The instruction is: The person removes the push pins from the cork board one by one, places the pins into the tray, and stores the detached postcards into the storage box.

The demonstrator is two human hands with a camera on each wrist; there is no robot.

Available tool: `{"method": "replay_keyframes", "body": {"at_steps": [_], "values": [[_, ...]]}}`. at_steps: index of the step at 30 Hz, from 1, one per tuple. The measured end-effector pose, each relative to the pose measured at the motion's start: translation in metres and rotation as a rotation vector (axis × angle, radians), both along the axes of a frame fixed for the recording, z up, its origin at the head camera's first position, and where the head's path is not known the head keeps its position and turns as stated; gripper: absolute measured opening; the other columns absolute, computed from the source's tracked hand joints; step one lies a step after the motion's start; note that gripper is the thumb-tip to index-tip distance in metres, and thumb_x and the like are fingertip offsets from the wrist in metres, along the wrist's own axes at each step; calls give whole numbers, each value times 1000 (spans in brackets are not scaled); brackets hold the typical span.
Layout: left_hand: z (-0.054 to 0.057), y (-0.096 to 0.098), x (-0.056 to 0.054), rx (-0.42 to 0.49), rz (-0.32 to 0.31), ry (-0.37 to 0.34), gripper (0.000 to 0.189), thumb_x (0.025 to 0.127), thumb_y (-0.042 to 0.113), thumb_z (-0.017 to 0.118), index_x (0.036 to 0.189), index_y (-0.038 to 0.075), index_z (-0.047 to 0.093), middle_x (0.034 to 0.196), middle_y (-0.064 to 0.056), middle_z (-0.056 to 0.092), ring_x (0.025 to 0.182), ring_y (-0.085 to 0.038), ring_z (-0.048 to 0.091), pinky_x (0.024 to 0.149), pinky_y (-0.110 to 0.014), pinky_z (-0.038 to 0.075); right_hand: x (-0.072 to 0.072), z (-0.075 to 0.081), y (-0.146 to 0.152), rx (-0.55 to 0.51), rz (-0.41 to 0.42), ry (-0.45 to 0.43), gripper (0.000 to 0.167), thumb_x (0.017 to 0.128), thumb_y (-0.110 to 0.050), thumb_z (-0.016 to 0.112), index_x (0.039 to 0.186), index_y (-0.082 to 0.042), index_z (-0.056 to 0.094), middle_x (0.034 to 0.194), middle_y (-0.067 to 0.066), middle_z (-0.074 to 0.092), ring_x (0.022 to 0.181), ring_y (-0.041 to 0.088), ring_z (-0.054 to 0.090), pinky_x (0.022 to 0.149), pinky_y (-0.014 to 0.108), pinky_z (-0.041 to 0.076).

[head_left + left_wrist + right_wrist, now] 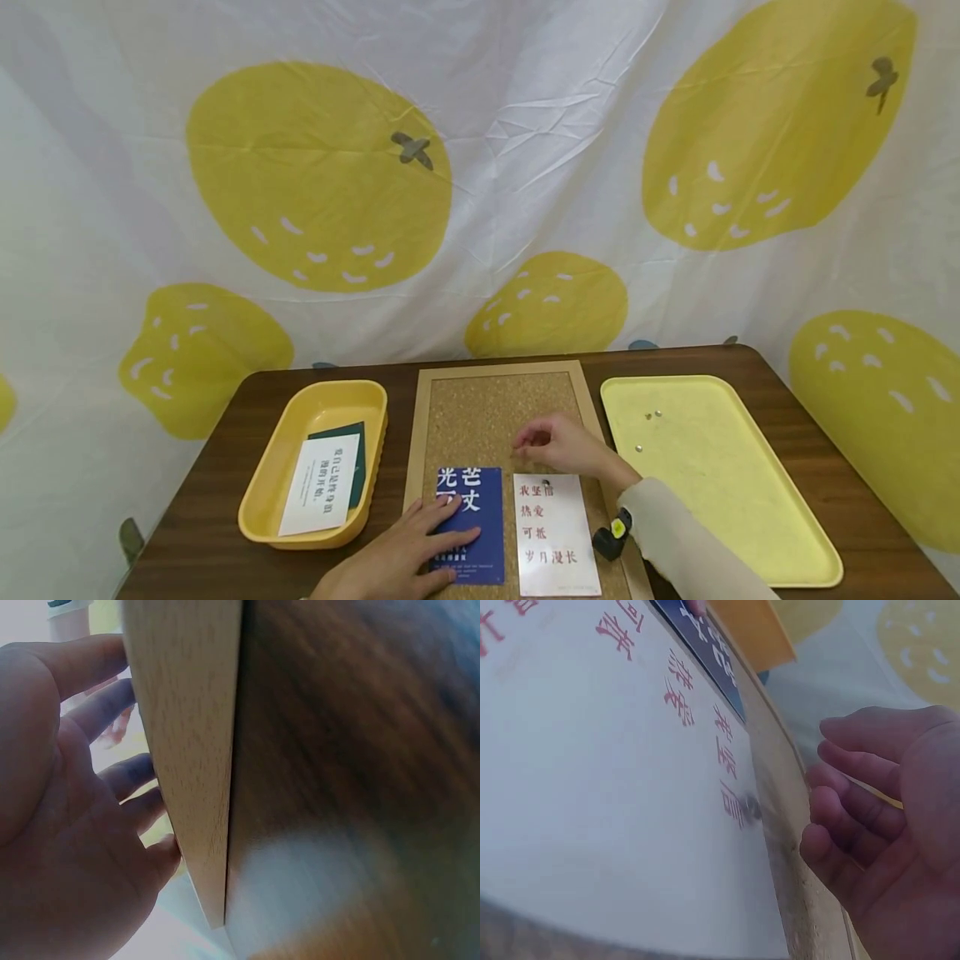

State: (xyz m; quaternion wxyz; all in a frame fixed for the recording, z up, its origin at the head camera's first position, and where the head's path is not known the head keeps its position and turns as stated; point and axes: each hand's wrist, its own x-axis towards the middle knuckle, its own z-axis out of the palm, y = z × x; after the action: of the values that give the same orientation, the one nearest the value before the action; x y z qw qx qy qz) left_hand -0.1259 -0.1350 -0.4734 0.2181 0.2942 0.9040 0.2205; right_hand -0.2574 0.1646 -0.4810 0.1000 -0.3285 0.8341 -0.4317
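Observation:
My left hand [422, 542] lies with fingers spread over the blue card [483, 550], touching its face near the left edge. That card with white characters rests on the cork board [487, 417]. In the left wrist view the fingers [112, 709] reach over the board's wooden side. My right hand [558, 443] hovers above the cork, just beyond the white card [555, 533] with red characters. A dark round pin [546, 482] sits at that card's top edge. The right fingers are bent, thumb and index tips close together; I cannot tell whether something small is between them.
To the left, a yellow basin [258, 500] holds a white card [318, 483] over a dark green one [360, 467]. On the right, a pale yellow tray [720, 483] carries a few small pins [639, 448]. All stand on a dark wooden table [202, 517] before a lemon-print cloth [465, 208].

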Motion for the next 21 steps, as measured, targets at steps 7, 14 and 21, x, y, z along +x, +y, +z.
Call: {"method": "replay_keyframes", "body": {"at_steps": [7,14,21], "values": [[-2,-1,-2,11,-32,28,52,99,48,53,149,45,39,164,-1,23,149,-39,22,115,-62,24,0,0,-15,57,14,-20,9,92,-16,70,98,-13,75,87,-7,70,73,8,59,63,23,50],[-3,-2,-2,15,-51,51,52,100,49,52,149,44,39,164,-3,23,148,-39,23,116,-61,22,3,3,-27,59,53,-70,12,92,-13,69,103,-9,74,90,-6,71,77,9,62,69,24,52],[-3,-2,-3,8,-38,27,51,99,49,52,149,45,39,164,-1,24,148,-40,24,112,-64,27,1,-3,-32,81,124,-50,21,92,-14,70,112,-11,74,84,-8,68,73,6,57,68,21,47]]}}
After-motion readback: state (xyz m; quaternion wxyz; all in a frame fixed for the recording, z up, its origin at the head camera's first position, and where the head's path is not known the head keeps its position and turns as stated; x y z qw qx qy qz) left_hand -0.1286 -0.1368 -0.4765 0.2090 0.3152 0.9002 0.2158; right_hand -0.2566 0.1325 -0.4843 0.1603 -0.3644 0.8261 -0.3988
